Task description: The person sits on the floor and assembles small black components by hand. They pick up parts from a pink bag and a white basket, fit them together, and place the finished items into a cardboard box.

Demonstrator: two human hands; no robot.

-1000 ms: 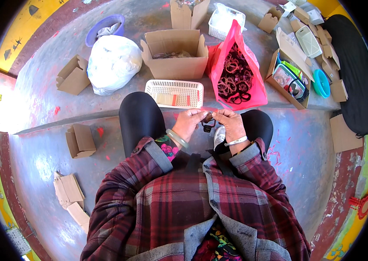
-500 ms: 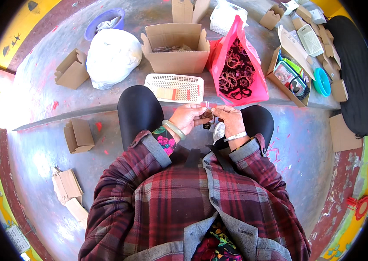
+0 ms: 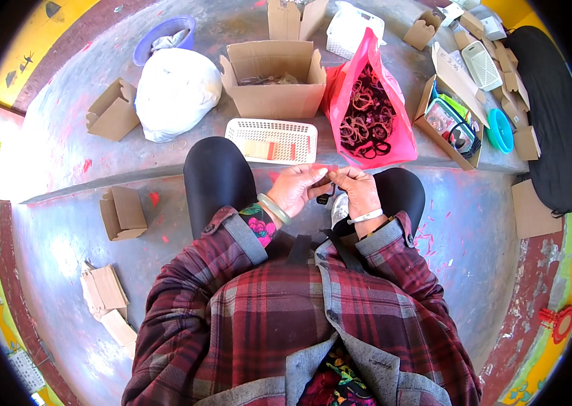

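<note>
My left hand and my right hand meet between my knees, thumbs and fingertips pinched together. Between them they hold a small dark hair tie, mostly hidden by the fingers. A black charm hangs below the fingertips, and a bit of red strip shows above them. Just beyond the hands, a white slotted basket holds a bundle of pale strips with red ends. To its right stands an open pink bag full of dark and pinkish hair ties.
An open cardboard box with loose contents stands behind the basket, a stuffed white bag left of it. A carton with colourful items and a teal basin sit at right. A low step edge crosses the floor.
My hands have drawn closer together, and the fingers now cover most of the hair tie. The red strip with white tips that stood above them is now mostly hidden.
</note>
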